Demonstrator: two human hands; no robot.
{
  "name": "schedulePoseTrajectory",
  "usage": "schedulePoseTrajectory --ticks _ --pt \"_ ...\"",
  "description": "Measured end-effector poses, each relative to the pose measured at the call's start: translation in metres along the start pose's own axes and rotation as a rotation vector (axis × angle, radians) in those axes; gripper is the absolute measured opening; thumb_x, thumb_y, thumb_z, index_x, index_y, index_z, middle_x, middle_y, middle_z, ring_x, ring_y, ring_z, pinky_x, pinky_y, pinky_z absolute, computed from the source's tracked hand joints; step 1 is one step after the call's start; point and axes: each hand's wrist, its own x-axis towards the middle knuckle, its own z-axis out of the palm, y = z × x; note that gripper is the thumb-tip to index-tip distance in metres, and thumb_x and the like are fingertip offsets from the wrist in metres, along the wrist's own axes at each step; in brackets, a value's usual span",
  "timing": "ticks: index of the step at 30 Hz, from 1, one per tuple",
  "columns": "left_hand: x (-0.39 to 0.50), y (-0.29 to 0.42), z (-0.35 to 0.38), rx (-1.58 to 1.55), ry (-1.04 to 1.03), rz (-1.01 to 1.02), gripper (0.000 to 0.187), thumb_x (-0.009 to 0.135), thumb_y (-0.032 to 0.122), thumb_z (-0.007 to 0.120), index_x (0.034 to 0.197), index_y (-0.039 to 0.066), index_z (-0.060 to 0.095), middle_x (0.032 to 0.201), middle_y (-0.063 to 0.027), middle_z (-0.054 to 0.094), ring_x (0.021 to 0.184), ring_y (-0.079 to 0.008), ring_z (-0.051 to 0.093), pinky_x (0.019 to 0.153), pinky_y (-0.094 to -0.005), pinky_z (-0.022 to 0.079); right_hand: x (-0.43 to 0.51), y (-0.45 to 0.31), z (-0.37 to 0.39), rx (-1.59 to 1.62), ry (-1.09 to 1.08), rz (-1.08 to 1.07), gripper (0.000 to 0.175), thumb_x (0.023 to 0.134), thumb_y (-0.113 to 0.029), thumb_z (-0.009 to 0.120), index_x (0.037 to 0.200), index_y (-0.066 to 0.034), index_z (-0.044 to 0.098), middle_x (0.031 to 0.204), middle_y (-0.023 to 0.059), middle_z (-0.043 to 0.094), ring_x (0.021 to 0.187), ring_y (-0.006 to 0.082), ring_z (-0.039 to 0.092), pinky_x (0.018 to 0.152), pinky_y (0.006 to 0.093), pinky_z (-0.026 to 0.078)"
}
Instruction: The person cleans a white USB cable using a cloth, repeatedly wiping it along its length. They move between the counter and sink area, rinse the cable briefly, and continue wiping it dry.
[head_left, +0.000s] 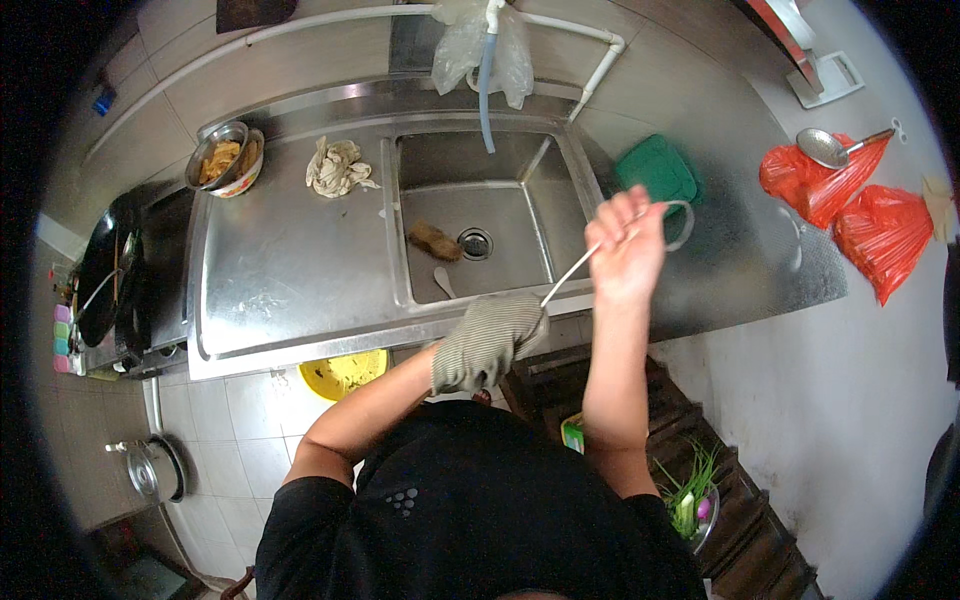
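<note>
My left hand (491, 341) wears a grey ribbed work glove and is closed around one end of a thin white cord (568, 279), in front of the sink's near edge. The cord runs taut up to my bare right hand (626, 232), whose fingers are curled on it; a loop of it hangs out past that hand, over the counter. Below and left of the right hand, the steel sink (480, 202) holds a brown brush-like piece (434, 240) beside the drain and a white spoon (444, 282). What lies inside the glove's grip is hidden.
A crumpled cloth (337, 166) and stacked bowls of food (225, 161) rest on the left drainboard. A pale blue hose (487, 97) hangs over the sink. Right stand a green container (657, 171), red plastic bags (883, 236) and a skimmer (823, 148). A yellow basin (343, 373) is below the counter.
</note>
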Motion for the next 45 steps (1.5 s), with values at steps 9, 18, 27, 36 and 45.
schedulePoseTrajectory --ticks 9,18,27,36,45 --pt "0.032 0.023 -0.028 -0.045 -0.067 0.079 0.012 0.065 0.009 0.058 0.067 0.001 0.048 0.065 -0.0166 0.054 0.06 -0.0352 0.053 0.052 -0.0391 0.041 -0.024 0.015 0.008 -0.207 -0.29 0.273 0.038 0.096 -0.041 0.034 0.079 -0.0096 0.048 0.053 -0.006 0.021 0.043 0.005 0.016 0.036 0.0191 0.016" --pt "0.005 0.009 -0.024 -0.157 -0.294 0.14 0.017 0.062 0.013 0.062 0.063 0.006 0.046 0.069 -0.0096 0.05 0.062 -0.0259 0.05 0.055 -0.0322 0.039 -0.019 -0.018 0.013 -0.294 -0.585 0.193 0.046 0.095 -0.045 0.035 0.079 -0.0045 0.051 0.053 -0.0062 0.022 0.042 0.0044 0.016 0.038 0.0217 0.014" --pt "0.015 0.01 -0.007 0.001 -0.06 0.09 0.024 0.058 0.016 0.065 0.076 0.005 0.056 0.073 -0.0158 0.056 0.064 -0.0373 0.056 0.055 -0.0409 0.045 -0.018 -0.017 0.036 -0.492 -0.124 -0.142 0.033 0.098 -0.032 0.036 0.097 -0.0022 0.05 0.059 -0.006 0.029 0.045 0.0023 0.021 0.037 0.0181 0.017" --pt "0.052 0.032 -0.022 -0.047 0.015 0.184 0.012 0.064 0.012 0.06 0.064 0.004 0.051 0.06 -0.0153 0.052 0.059 -0.0364 0.053 0.05 -0.0412 0.041 -0.008 -0.016 0.029 -0.316 -0.738 0.222 0.052 0.095 -0.044 0.036 0.083 0.0042 0.052 0.049 -0.0067 0.021 0.04 0.0039 0.017 0.037 0.0221 0.014" --pt "0.009 -0.006 0.001 -0.318 -0.232 -0.065 0.014 0.072 0.015 0.058 0.082 0.005 0.055 0.077 -0.0108 0.056 0.073 -0.0287 0.055 0.064 -0.0342 0.044 0.022 -0.074 0.024 -0.268 -0.772 -0.01 0.046 0.092 -0.049 0.039 0.072 -0.0075 0.044 0.05 -0.0041 0.023 0.041 0.006 0.017 0.038 0.0239 0.014"
